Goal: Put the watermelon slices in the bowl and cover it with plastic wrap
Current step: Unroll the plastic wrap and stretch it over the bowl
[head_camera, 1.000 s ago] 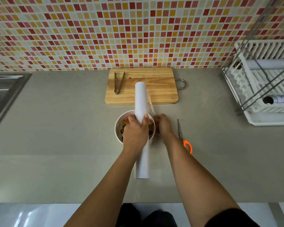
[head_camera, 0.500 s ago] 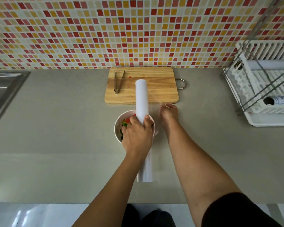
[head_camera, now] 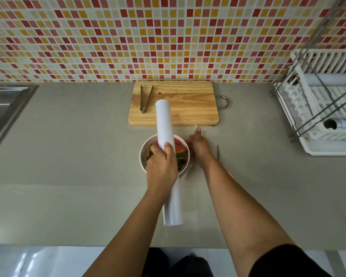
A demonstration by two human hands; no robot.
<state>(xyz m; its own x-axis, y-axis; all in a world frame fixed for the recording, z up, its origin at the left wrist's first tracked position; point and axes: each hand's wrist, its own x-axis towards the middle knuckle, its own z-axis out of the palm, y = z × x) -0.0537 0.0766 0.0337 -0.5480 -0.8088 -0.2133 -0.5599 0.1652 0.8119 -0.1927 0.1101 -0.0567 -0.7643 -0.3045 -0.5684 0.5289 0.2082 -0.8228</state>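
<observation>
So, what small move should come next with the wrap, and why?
Probably the left hand should draw the roll leftward, past the bowl rim. The roll lies across the bowl's middle, and faint film stretches only toward the right hand, so the watermelon slices look only half covered.
</observation>
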